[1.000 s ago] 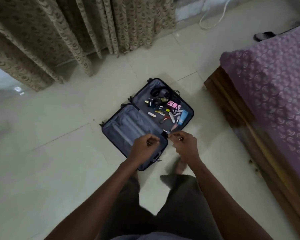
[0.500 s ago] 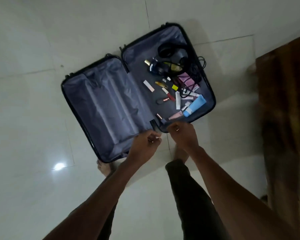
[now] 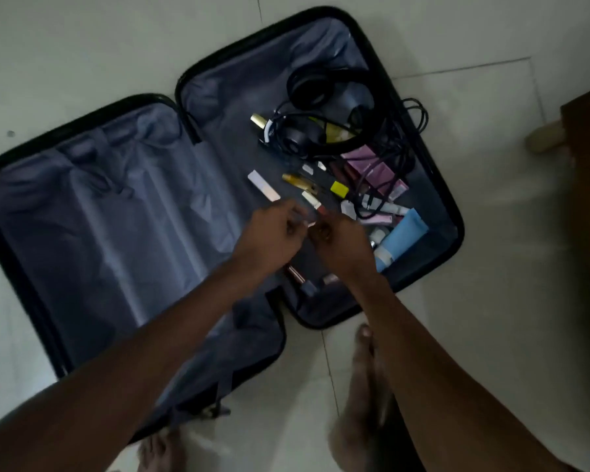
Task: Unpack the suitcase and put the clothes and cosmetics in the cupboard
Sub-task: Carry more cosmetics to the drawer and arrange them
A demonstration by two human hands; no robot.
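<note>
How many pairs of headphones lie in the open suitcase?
2. One pair of headphones lies at the far end of the right half of the suitcase; the second pair lies just nearer, beside the cables. More could be hidden underneath.

A suitcase (image 3: pixel 82 206) lies open on the tiled floor (image 3: pixel 491 301). Its right half holds headphones (image 3: pixel 321 97), a blue tube (image 3: pixel 404 236), pink boxes (image 3: pixel 372 165) and small cosmetics; its left half shows only grey lining. Both hands meet over the cosmetics: the left hand (image 3: pixel 269 240) and right hand (image 3: pixel 344 243) have curled fingers, blurred, what they hold unclear.
</note>
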